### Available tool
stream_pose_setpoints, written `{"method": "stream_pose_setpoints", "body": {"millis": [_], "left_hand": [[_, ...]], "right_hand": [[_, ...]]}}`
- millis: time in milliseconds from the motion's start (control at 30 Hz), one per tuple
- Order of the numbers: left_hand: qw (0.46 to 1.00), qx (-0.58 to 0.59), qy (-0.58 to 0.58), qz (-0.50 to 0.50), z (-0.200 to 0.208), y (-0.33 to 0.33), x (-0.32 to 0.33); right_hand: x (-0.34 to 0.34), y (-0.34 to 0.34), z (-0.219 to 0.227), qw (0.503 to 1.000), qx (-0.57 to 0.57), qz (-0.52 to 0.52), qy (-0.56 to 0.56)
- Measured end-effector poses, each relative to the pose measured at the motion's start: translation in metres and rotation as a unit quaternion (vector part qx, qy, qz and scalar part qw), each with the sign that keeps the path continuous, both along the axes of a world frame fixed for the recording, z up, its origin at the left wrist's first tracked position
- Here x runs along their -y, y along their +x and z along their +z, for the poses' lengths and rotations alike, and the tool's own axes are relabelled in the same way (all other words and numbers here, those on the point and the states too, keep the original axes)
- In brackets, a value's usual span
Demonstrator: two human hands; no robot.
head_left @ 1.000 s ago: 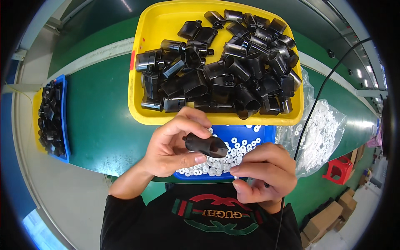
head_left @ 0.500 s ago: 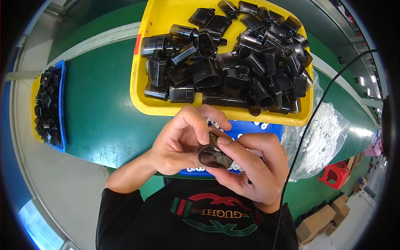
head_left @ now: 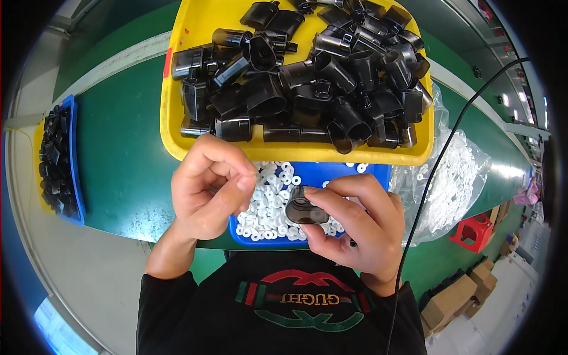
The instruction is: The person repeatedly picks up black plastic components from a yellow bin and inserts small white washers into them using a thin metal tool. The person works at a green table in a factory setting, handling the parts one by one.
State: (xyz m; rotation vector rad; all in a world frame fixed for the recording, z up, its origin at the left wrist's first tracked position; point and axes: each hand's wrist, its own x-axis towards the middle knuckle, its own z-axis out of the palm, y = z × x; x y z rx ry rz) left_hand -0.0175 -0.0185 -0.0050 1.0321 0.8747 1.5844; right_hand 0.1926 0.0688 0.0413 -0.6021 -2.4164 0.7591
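Between the thumb and fingers of my right hand [head_left: 370, 228] is a smoky, see-through plastic cup [head_left: 306, 208], its wide opening facing me. My left hand [head_left: 213, 186] is apart from it, to the left, thumb and index finger drawn together in a pinch; whether anything small sits between them I cannot make out. Beneath both hands, a blue tray [head_left: 331, 173] holds many small white ring washers [head_left: 269, 207]. Just beyond stands a yellow bin [head_left: 284, 155] heaped with similar dark plastic cups [head_left: 349, 118].
A clear plastic bag [head_left: 452, 183] of white washers lies right of the tray on the green table [head_left: 124, 160]. A black cable [head_left: 435, 177] hangs across the right side. At far left is a blue-edged bin [head_left: 76, 171] of dark parts. A red stool [head_left: 473, 232] and cardboard boxes [head_left: 449, 305] stand on the floor.
My left hand has let go of the plastic cup and moved left, its fingers now pinched. My right hand still holds the cup. More of the white washers now shows.
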Motion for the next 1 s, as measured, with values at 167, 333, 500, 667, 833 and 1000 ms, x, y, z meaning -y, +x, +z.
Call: {"method": "stream_pose_setpoints", "body": {"millis": [167,333,500,667,833,1000], "left_hand": [[1.000,0.007,-0.005,0.001,-0.001,-0.001,0.001],[0.994,-0.108,-0.026,-0.004,0.006,0.000,-0.001],[0.988,-0.150,-0.022,0.017,0.006,0.004,-0.006],[0.979,-0.203,0.032,-0.009,0.005,-0.004,-0.009],[0.982,-0.190,-0.012,-0.004,0.006,0.002,-0.005],[0.977,-0.203,-0.028,-0.051,0.005,0.000,-0.008]], "right_hand": [[0.005,0.004,0.010,0.999,-0.028,-0.010,0.033],[0.005,0.006,0.004,1.000,0.008,0.004,0.006],[0.005,0.006,0.004,1.000,0.002,0.001,0.005],[0.007,0.012,0.012,0.997,-0.077,0.012,-0.027],[0.005,0.013,-0.007,0.998,-0.054,0.019,-0.040],[0.004,0.012,-0.006,0.998,-0.053,0.023,-0.033]]}}
